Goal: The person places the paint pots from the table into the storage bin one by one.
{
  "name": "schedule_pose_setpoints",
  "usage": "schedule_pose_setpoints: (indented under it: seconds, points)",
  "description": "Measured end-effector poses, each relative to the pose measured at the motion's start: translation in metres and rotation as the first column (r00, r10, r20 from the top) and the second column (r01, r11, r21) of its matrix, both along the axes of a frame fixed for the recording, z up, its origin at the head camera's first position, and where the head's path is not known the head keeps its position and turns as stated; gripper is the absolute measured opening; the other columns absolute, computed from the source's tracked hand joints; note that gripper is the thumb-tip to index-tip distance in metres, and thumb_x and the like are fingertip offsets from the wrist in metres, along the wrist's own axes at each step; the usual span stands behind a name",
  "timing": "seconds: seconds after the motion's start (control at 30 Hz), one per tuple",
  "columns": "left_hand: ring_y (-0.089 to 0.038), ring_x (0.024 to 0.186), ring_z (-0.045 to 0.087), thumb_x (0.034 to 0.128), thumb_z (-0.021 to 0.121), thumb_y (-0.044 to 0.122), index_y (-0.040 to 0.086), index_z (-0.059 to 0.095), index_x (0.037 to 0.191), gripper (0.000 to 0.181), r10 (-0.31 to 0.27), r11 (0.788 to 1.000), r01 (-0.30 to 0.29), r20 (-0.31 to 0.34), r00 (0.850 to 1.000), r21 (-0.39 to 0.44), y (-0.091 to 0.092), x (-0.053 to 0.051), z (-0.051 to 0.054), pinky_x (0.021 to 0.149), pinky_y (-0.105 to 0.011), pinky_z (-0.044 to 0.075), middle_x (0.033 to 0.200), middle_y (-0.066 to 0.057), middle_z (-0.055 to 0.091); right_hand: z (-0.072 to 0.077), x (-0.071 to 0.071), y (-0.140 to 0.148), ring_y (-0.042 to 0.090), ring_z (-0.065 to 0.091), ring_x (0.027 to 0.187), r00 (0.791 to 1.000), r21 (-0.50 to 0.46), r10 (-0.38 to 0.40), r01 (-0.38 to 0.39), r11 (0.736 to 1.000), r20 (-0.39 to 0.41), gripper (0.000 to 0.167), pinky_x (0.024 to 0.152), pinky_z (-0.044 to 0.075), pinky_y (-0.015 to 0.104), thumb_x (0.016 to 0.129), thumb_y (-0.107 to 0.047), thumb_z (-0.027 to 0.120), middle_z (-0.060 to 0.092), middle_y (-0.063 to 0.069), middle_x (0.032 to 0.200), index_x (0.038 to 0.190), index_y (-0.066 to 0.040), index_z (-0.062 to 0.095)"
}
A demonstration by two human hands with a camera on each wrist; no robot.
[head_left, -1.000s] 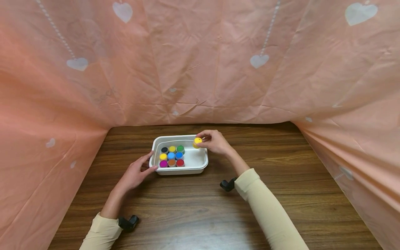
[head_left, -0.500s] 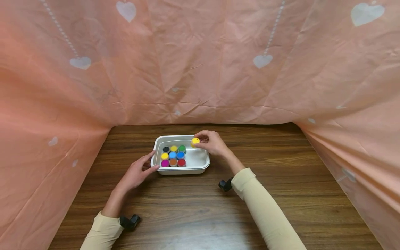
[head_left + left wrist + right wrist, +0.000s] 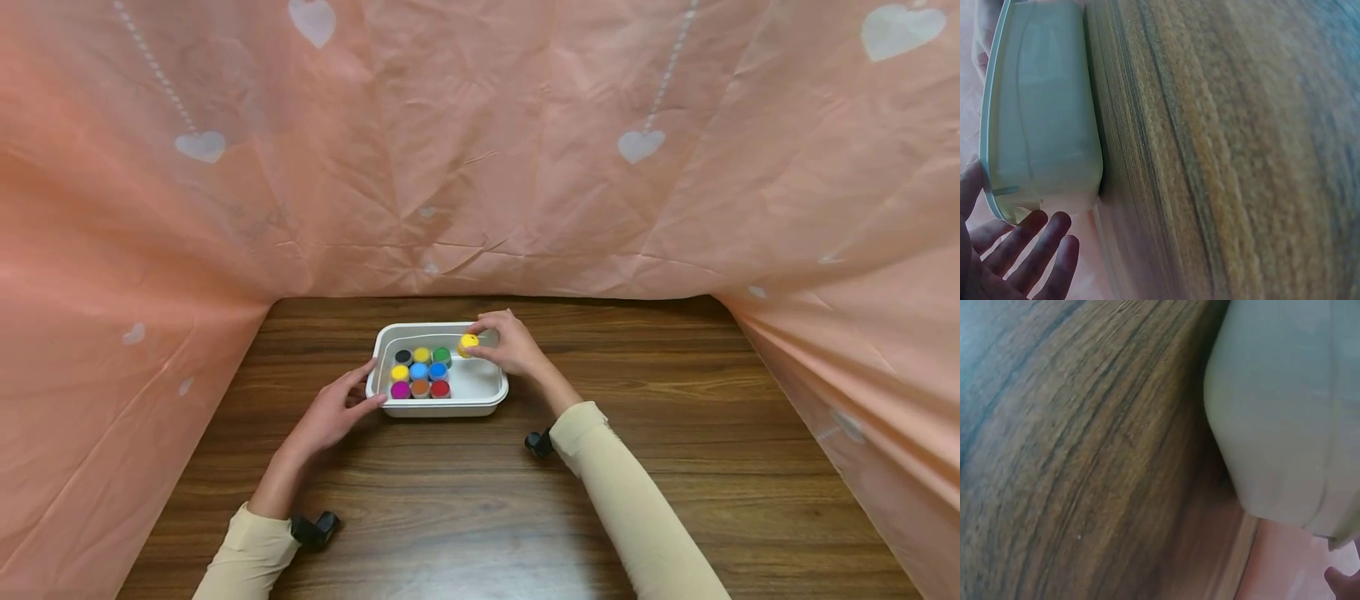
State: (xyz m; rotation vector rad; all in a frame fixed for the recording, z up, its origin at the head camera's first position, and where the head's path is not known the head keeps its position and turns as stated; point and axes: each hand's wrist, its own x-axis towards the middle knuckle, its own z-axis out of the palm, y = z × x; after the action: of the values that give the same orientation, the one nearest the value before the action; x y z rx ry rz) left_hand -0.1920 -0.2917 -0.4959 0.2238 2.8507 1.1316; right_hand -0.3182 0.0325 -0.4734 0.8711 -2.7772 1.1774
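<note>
In the head view a white plastic tray [image 3: 442, 411] holds several small paint pots with coloured lids, packed in rows at its left side. A red-lidded pot [image 3: 440, 389] sits at the front and a green-lidded pot [image 3: 442, 356] at the back. My right hand [image 3: 512, 343] pinches a yellow-lidded paint pot [image 3: 468, 345] between thumb and fingers, over the tray's back right part. My left hand [image 3: 330, 412] touches the tray's left end, thumb at the front corner; its spread fingers [image 3: 1050, 240] lie against the tray in the left wrist view.
The tray rests on a dark wooden table [image 3: 442, 492]. A pink cloth [image 3: 480, 167] with white hearts hangs behind the table and along both sides. Black wrist cameras [image 3: 315, 529] sit at both sleeves. The right wrist view shows mostly table and tray wall [image 3: 1279, 419].
My right hand has shifted slightly left relative to the tray, with the yellow-lidded paint pot still in its fingers. The left hand stays at the tray's left end. The whole view drifts slightly.
</note>
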Motion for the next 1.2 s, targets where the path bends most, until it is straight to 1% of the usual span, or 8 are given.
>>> schedule_pose_setpoints:
  seconds: [0.07, 0.17, 0.23, 0.3, 0.43, 0.7, 1.0, 1.2]
  points:
    - [-0.028, 0.112, 0.065, 0.0993, 0.067, 0.049, 0.017, 0.036, 0.162, 0.077, 0.001, 1.000, -0.001, -0.003, 1.000, 0.002, 0.000, 0.000, 0.000, 0.096, -0.049, 0.056, 0.135, -0.016, 0.063, -0.003, -0.002, -0.002, 0.030, 0.052, 0.141, 1.000, 0.013, 0.013, -0.013, 1.000, -0.004, 0.032, 0.129, 0.015, 0.054, 0.088, -0.027, 0.085, 0.076, 0.008, 0.121, 0.115, -0.010, 0.079]
    - [-0.027, 0.112, 0.065, 0.0996, 0.067, 0.046, 0.017, 0.037, 0.162, 0.075, 0.001, 1.000, -0.001, -0.002, 1.000, 0.004, 0.000, 0.000, 0.000, 0.096, -0.050, 0.056, 0.134, -0.016, 0.063, -0.005, -0.005, -0.005, 0.029, 0.051, 0.140, 1.000, 0.035, 0.014, -0.014, 0.999, 0.005, 0.034, 0.126, 0.025, 0.054, 0.088, -0.028, 0.085, 0.075, 0.007, 0.124, 0.116, -0.011, 0.079]
    - [-0.028, 0.111, 0.065, 0.1000, 0.068, 0.044, 0.017, 0.037, 0.162, 0.075, 0.001, 1.000, -0.001, 0.001, 1.000, 0.009, 0.001, 0.000, 0.001, 0.096, -0.049, 0.056, 0.134, -0.016, 0.064, -0.006, -0.006, -0.007, 0.029, 0.050, 0.140, 1.000, 0.049, 0.013, -0.014, 0.999, 0.015, 0.035, 0.125, 0.028, 0.052, 0.088, -0.029, 0.085, 0.075, 0.007, 0.125, 0.117, -0.012, 0.079]
    - [-0.028, 0.112, 0.065, 0.1000, 0.068, 0.043, 0.017, 0.037, 0.162, 0.074, 0.003, 1.000, -0.003, 0.005, 1.000, 0.016, 0.001, 0.000, 0.002, 0.096, -0.049, 0.056, 0.134, -0.016, 0.064, -0.005, -0.007, -0.009, 0.029, 0.049, 0.141, 1.000, 0.063, 0.015, -0.017, 0.998, 0.019, 0.035, 0.125, 0.028, 0.052, 0.087, -0.030, 0.085, 0.075, 0.006, 0.124, 0.116, -0.011, 0.079]
    - [-0.029, 0.113, 0.065, 0.1001, 0.067, 0.044, 0.017, 0.036, 0.162, 0.075, 0.002, 1.000, -0.002, 0.011, 1.000, 0.021, 0.001, 0.000, 0.002, 0.098, -0.051, 0.056, 0.136, -0.017, 0.063, -0.005, -0.009, -0.012, 0.029, 0.048, 0.143, 1.000, 0.104, 0.029, -0.030, 0.994, 0.006, 0.035, 0.129, 0.019, 0.051, 0.087, -0.029, 0.086, 0.077, 0.005, 0.120, 0.116, -0.010, 0.079]
    - [-0.030, 0.113, 0.066, 0.0997, 0.067, 0.047, 0.017, 0.036, 0.163, 0.076, 0.000, 1.000, 0.000, 0.020, 1.000, 0.028, 0.001, 0.001, 0.002, 0.098, -0.051, 0.056, 0.139, -0.018, 0.061, -0.008, -0.010, -0.018, 0.029, 0.049, 0.140, 1.000, 0.174, 0.021, -0.025, 0.984, 0.022, 0.031, 0.121, 0.035, 0.048, 0.087, -0.029, 0.086, 0.077, 0.002, 0.120, 0.114, -0.015, 0.080]
    - [-0.029, 0.111, 0.066, 0.1001, 0.068, 0.044, 0.017, 0.037, 0.162, 0.074, 0.007, 1.000, -0.007, 0.018, 1.000, 0.028, 0.003, 0.001, 0.003, 0.096, -0.050, 0.057, 0.136, -0.018, 0.062, -0.012, -0.011, -0.023, 0.024, 0.055, 0.122, 0.998, 0.202, -0.044, 0.034, 0.979, 0.045, 0.029, 0.108, 0.044, 0.046, 0.082, -0.030, 0.090, 0.076, -0.001, 0.116, 0.109, -0.021, 0.083]
    - [-0.029, 0.111, 0.065, 0.1002, 0.067, 0.044, 0.017, 0.036, 0.162, 0.075, 0.007, 1.000, -0.007, 0.027, 1.000, 0.029, 0.002, 0.001, 0.002, 0.097, -0.051, 0.057, 0.136, -0.018, 0.062, -0.014, -0.012, -0.026, 0.023, 0.054, 0.120, 0.994, 0.242, -0.090, 0.073, 0.967, 0.062, 0.032, 0.104, 0.046, 0.044, 0.081, -0.034, 0.090, 0.075, -0.002, 0.117, 0.110, -0.024, 0.083]
